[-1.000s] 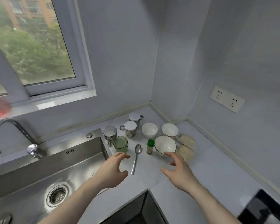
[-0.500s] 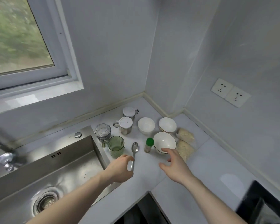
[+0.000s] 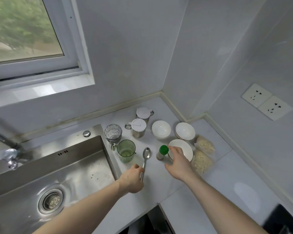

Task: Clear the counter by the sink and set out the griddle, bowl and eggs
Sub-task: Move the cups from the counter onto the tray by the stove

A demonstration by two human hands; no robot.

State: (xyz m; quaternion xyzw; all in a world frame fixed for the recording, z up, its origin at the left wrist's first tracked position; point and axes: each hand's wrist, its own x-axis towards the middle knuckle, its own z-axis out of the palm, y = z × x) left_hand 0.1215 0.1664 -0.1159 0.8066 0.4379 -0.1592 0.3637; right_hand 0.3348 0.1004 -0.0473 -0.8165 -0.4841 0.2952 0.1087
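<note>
A steel spoon (image 3: 145, 159) is laid on the counter (image 3: 223, 179) just right of the sink (image 3: 61, 168), between a green cup (image 3: 126, 153) and a green-capped shaker (image 3: 162, 152). Its long axis is set nearly front to back, with the shiny oval bowl end pointed away toward the wall and the handle toward the person. The lower handle is pinched by the left hand (image 3: 132, 179). The right hand (image 3: 178, 163) is spread open with nothing grasped, its fingertips at the near rim of a white bowl (image 3: 182, 149) beside the shaker.
</note>
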